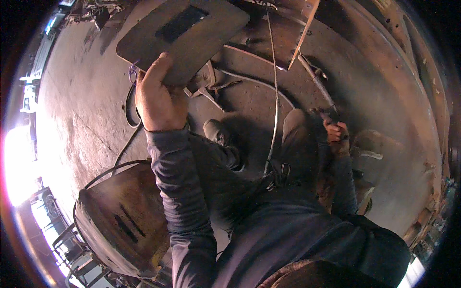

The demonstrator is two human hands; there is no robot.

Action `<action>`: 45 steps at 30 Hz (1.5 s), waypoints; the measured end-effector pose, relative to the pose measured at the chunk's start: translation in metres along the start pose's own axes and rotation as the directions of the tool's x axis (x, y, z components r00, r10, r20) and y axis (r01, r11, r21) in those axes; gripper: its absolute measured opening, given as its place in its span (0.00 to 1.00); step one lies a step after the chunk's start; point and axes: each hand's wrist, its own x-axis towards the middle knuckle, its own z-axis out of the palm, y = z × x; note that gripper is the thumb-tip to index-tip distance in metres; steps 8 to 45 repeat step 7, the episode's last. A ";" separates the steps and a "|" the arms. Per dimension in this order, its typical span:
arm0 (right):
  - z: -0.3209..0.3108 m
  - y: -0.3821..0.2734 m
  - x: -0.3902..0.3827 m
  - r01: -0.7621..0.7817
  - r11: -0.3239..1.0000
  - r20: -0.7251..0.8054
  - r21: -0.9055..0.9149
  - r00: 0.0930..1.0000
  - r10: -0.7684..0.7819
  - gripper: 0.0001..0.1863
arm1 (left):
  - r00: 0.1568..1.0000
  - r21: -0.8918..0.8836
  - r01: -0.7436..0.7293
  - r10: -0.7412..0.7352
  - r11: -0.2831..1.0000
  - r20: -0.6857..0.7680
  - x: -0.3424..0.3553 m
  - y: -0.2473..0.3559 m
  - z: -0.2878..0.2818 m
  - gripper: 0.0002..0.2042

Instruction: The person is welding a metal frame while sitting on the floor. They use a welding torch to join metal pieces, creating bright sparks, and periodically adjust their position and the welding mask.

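Note:
My left hand [161, 98] is raised at the upper left and grips the lower edge of a flat, dark welding shield [211, 36], its thumb across the near face. A dark rectangular window [182, 24] is set into the shield. Lower down at the right, my right hand [337, 137] closes around the dark handle of what looks like a welding torch [318, 84]. Its long metal neck reaches up and away, with the tip close to the edge of a rusty steel plate [303, 36]. The shield hides part of the floor behind it.
A pale cable [276, 110] runs down between my legs; another hose [254, 80] curves over the floor. Metal scraps [209, 96] lie past my boot [216, 130]. A worn metal container [120, 216] stands at my left. Curved rusty steel [408, 62] rises at the right.

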 end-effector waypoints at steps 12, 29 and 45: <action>-0.062 -0.008 -0.004 -0.365 0.518 -0.591 -0.774 0.709 -0.384 0.33 | 1.000 0.044 -0.018 0.017 0.999 0.022 0.000 0.001 -0.002 0.19; -0.062 -0.008 -0.004 -0.365 0.518 -0.591 -0.774 0.709 -0.384 0.33 | 1.000 0.044 -0.018 0.017 0.999 0.022 0.000 0.001 -0.002 0.19; -0.062 -0.008 -0.004 -0.365 0.518 -0.591 -0.774 0.709 -0.384 0.33 | 1.000 0.044 -0.018 0.017 0.999 0.022 0.000 0.001 -0.002 0.19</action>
